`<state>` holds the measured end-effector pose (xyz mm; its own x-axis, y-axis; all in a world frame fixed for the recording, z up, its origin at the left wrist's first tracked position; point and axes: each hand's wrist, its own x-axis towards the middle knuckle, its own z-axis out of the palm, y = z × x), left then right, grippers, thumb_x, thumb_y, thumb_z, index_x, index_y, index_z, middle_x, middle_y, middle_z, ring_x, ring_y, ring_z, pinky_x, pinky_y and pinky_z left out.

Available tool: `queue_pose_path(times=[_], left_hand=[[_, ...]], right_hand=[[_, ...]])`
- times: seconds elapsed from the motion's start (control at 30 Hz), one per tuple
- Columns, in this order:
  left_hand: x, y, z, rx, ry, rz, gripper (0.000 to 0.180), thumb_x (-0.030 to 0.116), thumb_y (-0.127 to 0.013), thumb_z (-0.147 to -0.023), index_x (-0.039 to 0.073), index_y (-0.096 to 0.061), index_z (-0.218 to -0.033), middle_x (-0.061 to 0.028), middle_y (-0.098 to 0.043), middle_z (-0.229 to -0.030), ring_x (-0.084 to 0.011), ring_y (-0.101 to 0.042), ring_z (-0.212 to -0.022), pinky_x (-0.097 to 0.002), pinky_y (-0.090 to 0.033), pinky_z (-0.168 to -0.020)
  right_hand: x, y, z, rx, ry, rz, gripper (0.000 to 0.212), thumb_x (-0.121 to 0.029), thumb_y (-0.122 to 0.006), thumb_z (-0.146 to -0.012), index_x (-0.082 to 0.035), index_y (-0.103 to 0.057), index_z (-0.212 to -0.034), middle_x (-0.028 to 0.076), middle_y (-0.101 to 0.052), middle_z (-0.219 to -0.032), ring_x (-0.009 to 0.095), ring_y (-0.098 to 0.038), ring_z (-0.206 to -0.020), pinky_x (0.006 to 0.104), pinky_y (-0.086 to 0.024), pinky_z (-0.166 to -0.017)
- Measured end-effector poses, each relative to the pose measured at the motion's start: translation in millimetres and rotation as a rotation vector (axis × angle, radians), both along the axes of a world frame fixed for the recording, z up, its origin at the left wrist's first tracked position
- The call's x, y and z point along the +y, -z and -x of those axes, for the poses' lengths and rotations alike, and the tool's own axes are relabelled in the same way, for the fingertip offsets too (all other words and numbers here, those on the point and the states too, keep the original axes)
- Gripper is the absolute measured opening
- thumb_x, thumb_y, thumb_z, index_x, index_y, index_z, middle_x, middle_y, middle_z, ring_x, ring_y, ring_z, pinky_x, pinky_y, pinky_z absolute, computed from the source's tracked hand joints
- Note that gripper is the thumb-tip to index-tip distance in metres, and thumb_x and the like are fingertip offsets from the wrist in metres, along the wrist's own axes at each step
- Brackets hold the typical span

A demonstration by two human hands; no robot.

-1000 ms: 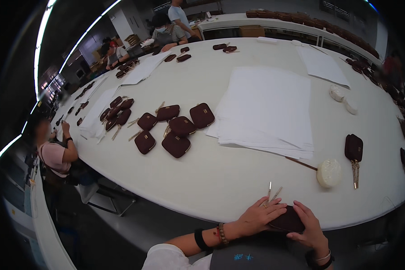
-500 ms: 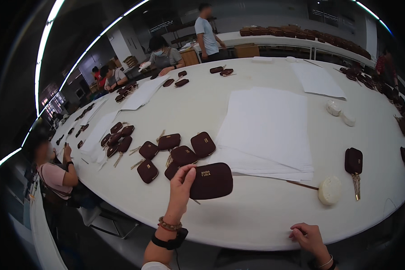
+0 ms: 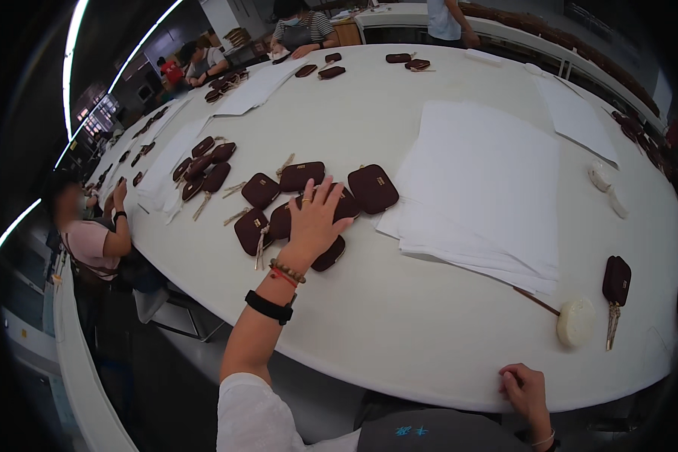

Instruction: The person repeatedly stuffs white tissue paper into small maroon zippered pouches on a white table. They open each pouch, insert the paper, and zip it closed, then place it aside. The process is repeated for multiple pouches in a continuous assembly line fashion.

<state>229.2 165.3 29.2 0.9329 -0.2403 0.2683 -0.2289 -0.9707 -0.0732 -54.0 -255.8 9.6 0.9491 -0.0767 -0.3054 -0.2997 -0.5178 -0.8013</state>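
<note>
Fingers spread, my left hand (image 3: 315, 224) reaches over a cluster of small dark maroon zip pouches and touches the ones beneath it. One pouch (image 3: 328, 255) lies partly under that hand, and another pouch (image 3: 374, 189) sits just to its right. More pouches, such as the pouch (image 3: 261, 190) with a pale gold tassel, rest to its left. My right hand (image 3: 525, 392) is at the table's near edge with its fingers curled in and nothing visible in them. Farther right lies a single pouch (image 3: 616, 279) with its tassel toward me.
A stack of white paper sheets (image 3: 486, 196) covers the table's middle. Beside it are a round cream-coloured pad (image 3: 575, 322) and a thin brown stick (image 3: 536, 300). Another pouch group (image 3: 203, 166) lies left. Several co-workers stand or sit around the large white table (image 3: 444, 354).
My left hand has let go of the pouch it held up and now lies open over the cluster. My view has shifted, and my right hand stays near the table edge.
</note>
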Motion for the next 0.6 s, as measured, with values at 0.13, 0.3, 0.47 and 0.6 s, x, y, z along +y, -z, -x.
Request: queue_pose_path(times=[0.13,0.3,0.47,0.6], left_hand=[[-51,18,-28,0.123,0.170,-0.069,0.066,0.043,-0.063,-0.087,0.025,-0.037,-0.144,-0.0043,-0.029,-0.154,-0.0354,-0.026,-0.142,-0.0684,-0.026,-0.104],[-52,20,-55,0.160,-0.046,-0.113,0.049,0.031,-0.054,-0.093,0.024,-0.041,-0.141,-0.0048,-0.035,-0.150,-0.0349,-0.034,-0.138,-0.0700,-0.027,-0.100],[-46,18,-44,0.053,-0.008,-0.216,0.048,0.023,-0.056,-0.091,0.014,-0.046,-0.137,-0.0072,-0.042,-0.145,-0.0335,-0.036,-0.136,-0.0637,-0.025,-0.107],[-58,5,15,0.195,0.137,-0.096,0.059,0.031,-0.062,-0.088,0.015,-0.042,-0.141,-0.0062,-0.038,-0.149,-0.0317,-0.033,-0.138,-0.0590,-0.025,-0.109]], right_hand=[[6,-7,-6,0.066,0.012,0.021,0.013,-0.008,-0.057,-0.091,0.001,-0.066,-0.092,0.006,-0.063,-0.061,0.010,-0.061,-0.052,0.0244,-0.049,-0.051],[8,0,2,-0.007,0.021,0.014,0.012,-0.007,-0.057,-0.091,0.000,-0.065,-0.091,0.004,-0.062,-0.058,0.009,-0.059,-0.051,0.0241,-0.047,-0.049],[9,-4,0,-0.073,-0.014,0.056,0.011,-0.009,-0.058,-0.091,0.000,-0.065,-0.092,0.005,-0.061,-0.058,0.010,-0.060,-0.050,0.0248,-0.047,-0.049],[5,-9,-8,-0.084,-0.109,0.077,0.011,-0.013,-0.060,-0.090,-0.004,-0.066,-0.093,0.007,-0.063,-0.062,0.016,-0.062,-0.053,0.0274,-0.049,-0.053]])
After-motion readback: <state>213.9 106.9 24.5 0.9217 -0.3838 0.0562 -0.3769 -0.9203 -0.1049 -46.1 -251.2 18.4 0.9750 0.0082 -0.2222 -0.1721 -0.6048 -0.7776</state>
